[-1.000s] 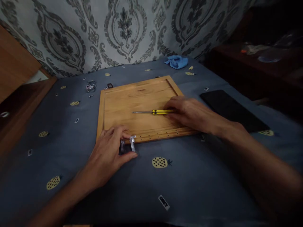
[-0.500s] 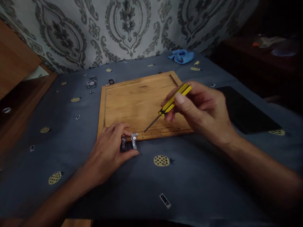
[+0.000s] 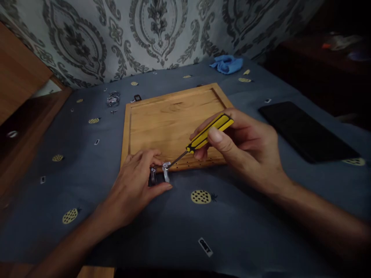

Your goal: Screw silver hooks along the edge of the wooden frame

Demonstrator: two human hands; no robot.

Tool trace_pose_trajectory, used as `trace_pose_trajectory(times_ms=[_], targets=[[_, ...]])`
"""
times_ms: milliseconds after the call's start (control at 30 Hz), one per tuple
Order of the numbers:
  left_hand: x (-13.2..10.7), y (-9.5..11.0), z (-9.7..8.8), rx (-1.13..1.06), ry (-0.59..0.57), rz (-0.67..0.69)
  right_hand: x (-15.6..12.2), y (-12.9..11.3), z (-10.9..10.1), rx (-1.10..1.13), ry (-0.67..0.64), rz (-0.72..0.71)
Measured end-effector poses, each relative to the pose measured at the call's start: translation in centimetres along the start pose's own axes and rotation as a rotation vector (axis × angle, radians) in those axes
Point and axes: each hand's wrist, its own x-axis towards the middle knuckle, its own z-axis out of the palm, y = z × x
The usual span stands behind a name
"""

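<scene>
A wooden board point(image 3: 168, 119) lies flat on a blue patterned cloth. At its near edge sits a small metal bracket point(image 3: 165, 171), and my left hand point(image 3: 136, 183) pinches it between thumb and fingers against the board. My right hand point(image 3: 240, 143) grips a yellow-and-black screwdriver point(image 3: 208, 133). The screwdriver slants down to the left, and its tip touches the top of the bracket. A row of small holes runs along the board's near edge.
A black phone point(image 3: 304, 131) lies on the cloth to the right. A blue rag point(image 3: 227, 63) sits at the back right, and small metal parts point(image 3: 113, 99) at the back left. Patterned fabric hangs behind. Wooden furniture stands at the left.
My right hand picked the screwdriver up from the board, then lowered its tip leftward onto the bracket. My left hand stayed on the bracket.
</scene>
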Motion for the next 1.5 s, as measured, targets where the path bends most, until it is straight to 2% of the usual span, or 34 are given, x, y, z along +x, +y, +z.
trace_pose_trajectory(times_ms=[833, 1033, 1233, 1367, 1500], targets=[[0.0, 0.2, -0.2, 0.001, -0.011, 0.008, -0.3, -0.2, 0.4, 0.022, -0.055, -0.003], [0.3, 0.5, -0.4, -0.020, -0.023, -0.052, 0.4, -0.9, 1.4, -0.109, -0.053, -0.016], [0.5, 0.6, -0.5, -0.058, -0.025, -0.095, 1.8, -1.2, 2.3, 0.013, -0.164, 0.006], [0.6, 0.8, -0.7, -0.053, -0.031, -0.091, 2.3, -1.3, 2.6, 0.013, -0.271, -0.048], [0.6, 0.7, -0.8, -0.030, -0.018, -0.069, 2.4, -1.6, 2.7, 0.023, -0.354, -0.024]])
